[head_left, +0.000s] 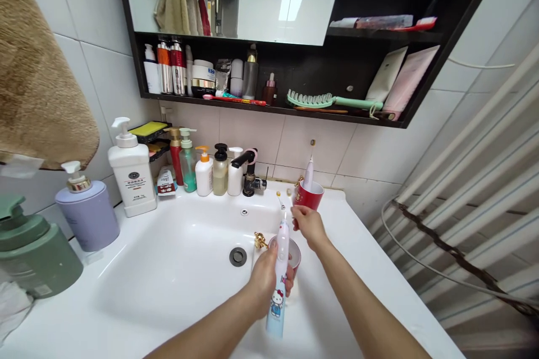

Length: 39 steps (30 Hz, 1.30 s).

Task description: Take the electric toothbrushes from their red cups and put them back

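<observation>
My left hand [264,274] is wrapped around an electric toothbrush handle [278,286], pink at the top and pale blue at the bottom, with a cartoon cat on it. The handle stands nearly upright, and its thin tip shows at the top. Close to that tip, my right hand [310,227] is closed, thumb and fingers pinched together; whatever they hold is hidden. Behind the handle and left hand is a cup [295,252] with a gold handle [260,240], partly covered. Just beyond my right hand, a red cup [311,195] holds another electric toothbrush [309,171].
A white sink [168,258] with a drain [238,257] lies below my hands. At its back stand a black faucet [248,168] and several pump bottles [204,174]. Overhead hangs a dark cabinet [295,106] carrying toiletries and a green hairbrush [324,100]. A pleated curtain [475,224] is at the right.
</observation>
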### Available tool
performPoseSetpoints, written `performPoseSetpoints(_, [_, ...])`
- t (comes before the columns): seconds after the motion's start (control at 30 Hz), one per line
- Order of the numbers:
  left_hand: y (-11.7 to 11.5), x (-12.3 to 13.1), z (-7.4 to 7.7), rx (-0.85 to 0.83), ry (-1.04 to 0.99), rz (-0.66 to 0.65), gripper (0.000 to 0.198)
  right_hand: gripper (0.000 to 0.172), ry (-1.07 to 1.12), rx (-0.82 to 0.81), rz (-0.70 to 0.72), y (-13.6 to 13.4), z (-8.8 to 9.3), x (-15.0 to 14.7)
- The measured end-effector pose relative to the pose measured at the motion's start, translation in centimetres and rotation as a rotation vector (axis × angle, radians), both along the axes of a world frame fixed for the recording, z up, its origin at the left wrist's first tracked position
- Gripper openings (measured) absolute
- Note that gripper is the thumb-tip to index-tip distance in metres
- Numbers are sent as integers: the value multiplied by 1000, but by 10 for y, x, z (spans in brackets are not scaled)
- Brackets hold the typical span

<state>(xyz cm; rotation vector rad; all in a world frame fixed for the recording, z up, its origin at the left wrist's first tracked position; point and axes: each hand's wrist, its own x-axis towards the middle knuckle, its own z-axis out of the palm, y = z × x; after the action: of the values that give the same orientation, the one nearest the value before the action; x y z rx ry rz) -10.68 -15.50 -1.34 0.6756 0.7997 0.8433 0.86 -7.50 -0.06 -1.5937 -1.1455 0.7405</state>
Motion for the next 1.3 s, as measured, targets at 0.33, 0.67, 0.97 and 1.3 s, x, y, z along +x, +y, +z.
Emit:
performPoseSetpoints(0.33, [5,2,-4,-89,-75,18,52,26,-369,-259,25,87,-21,-29])
performPoseSetpoints(0.67, [6,1,-7,-62,-86,-37,48,26,-313,-255,-20,80,-13,-9])
performPoseSetpoints(0.97, [-2,0,-9,63,-28,-125,57,15,381,-20,164,-29,16,-1])
performPoseSetpoints(1.3, [-8,2,-14,119,104,-248,55,16,796,40,235,-61,15,8])
